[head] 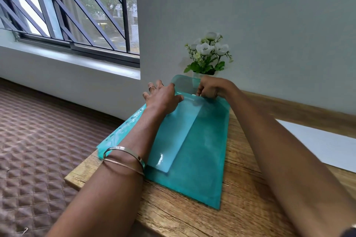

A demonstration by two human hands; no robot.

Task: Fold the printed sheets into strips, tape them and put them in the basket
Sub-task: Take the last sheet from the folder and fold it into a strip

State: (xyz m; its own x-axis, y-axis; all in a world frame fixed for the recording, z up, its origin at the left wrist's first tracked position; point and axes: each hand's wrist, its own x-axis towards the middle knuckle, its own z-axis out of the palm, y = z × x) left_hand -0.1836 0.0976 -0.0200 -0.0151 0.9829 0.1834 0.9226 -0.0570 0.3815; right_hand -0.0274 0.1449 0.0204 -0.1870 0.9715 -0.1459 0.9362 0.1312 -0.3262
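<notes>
Wooden table [240, 217]: teal plastic folder [202, 159] lying flat. Left hand [163, 98] spread, pressing folder. Right hand [210, 88] pinching raised flap [183, 84].

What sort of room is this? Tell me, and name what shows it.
Probably a room in a home or small office: a wooden desk against a plain wall, a barred window looking onto trees, a vase of white flowers, and carpeted floor.
</notes>
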